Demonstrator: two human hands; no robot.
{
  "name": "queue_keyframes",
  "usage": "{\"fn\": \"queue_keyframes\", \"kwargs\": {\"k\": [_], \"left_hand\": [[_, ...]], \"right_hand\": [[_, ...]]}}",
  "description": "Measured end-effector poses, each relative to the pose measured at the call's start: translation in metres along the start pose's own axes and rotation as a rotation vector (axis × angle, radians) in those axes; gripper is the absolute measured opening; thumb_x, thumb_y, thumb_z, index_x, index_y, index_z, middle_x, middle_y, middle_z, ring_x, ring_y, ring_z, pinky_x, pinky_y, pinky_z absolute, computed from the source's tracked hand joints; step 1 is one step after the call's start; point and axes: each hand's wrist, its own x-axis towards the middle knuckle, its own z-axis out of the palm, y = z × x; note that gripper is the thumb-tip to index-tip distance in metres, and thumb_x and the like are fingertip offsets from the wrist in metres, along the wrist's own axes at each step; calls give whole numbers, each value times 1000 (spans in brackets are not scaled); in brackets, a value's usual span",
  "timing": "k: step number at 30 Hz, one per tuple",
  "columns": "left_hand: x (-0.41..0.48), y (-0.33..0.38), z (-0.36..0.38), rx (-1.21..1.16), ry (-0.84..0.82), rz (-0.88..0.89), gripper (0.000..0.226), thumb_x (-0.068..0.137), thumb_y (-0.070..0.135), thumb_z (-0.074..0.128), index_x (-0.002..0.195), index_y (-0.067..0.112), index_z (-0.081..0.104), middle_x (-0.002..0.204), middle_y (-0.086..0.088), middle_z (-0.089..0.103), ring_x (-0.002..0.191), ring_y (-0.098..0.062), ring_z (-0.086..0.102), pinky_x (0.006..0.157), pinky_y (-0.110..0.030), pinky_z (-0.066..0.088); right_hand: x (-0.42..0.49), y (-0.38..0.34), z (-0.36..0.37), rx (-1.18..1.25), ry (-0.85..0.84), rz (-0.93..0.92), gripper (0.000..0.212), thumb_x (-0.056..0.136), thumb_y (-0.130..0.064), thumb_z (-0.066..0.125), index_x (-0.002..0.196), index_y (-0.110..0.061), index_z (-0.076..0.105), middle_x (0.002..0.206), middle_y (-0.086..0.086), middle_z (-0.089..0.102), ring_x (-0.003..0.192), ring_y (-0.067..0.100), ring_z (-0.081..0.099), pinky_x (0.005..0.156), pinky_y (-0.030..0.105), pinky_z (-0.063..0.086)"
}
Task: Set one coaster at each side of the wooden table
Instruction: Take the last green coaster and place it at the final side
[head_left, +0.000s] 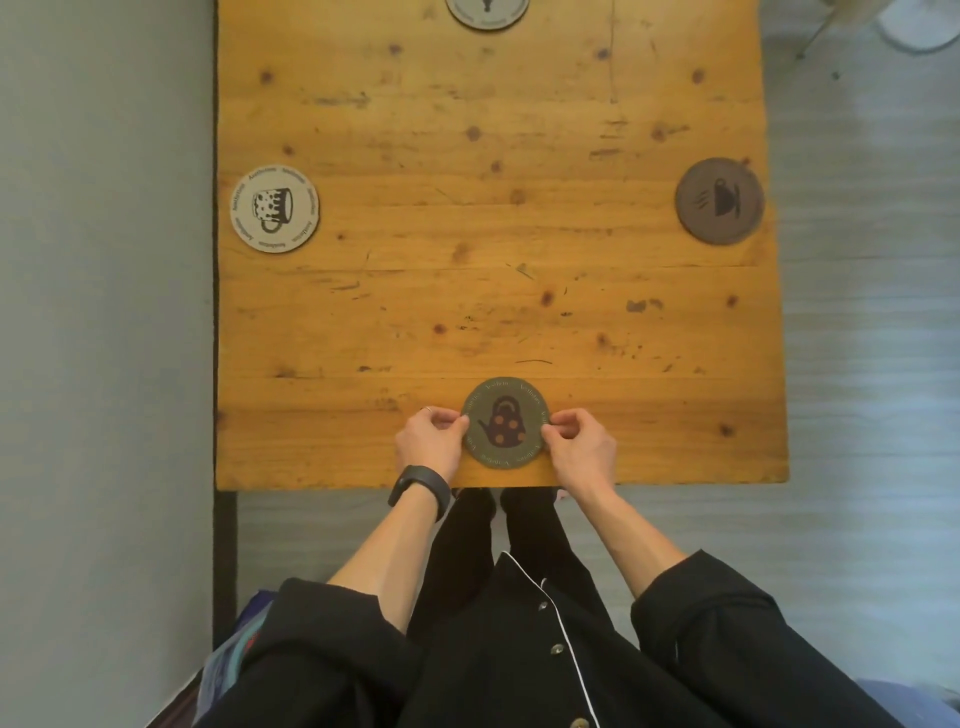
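Note:
A green coaster with a teapot picture (505, 423) lies flat on the wooden table (493, 234) at the middle of its near edge. My left hand (430, 440) pinches its left rim and my right hand (577, 447) pinches its right rim. A white coaster with a mug picture (274, 209) lies at the left side. A brown coaster with a steaming cup (719, 201) lies at the right side, close to the edge. A pale coaster (487, 13) sits at the far side, cut off by the frame's top.
A grey wall (104, 312) runs along the table's left edge. Grey floor (862, 338) lies to the right and in front of the table. A white object (919, 26) stands on the floor at the top right. My feet (501, 501) are under the near edge.

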Motion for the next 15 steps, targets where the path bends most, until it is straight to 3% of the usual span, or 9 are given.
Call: {"fn": "queue_keyframes", "kwargs": {"k": [9,12,15], "left_hand": [[-4,1,0,95,29,54,8,85,38,68,82,32,63,80,13,66,82,-14,64,65,-24,43],[-5,2,-1,214,54,119,8,88,39,64,85,32,63,85,11,68,88,-18,62,75,-33,51],[-8,4,-1,340,73,185,8,89,41,62,90,33,63,98,9,66,99,-19,58,85,-36,48]], "right_hand": [[-1,-5,-1,-38,0,-1,8,91,-26,71,96,-26,65,83,-17,62,78,-2,56,67,19,40],[-1,-4,-1,-40,7,-16,8,90,-25,71,96,-24,65,82,-16,63,78,2,57,65,18,40],[-3,-4,-1,-70,11,-42,8,90,-24,70,96,-24,64,82,-14,63,83,9,61,70,26,42]]}}
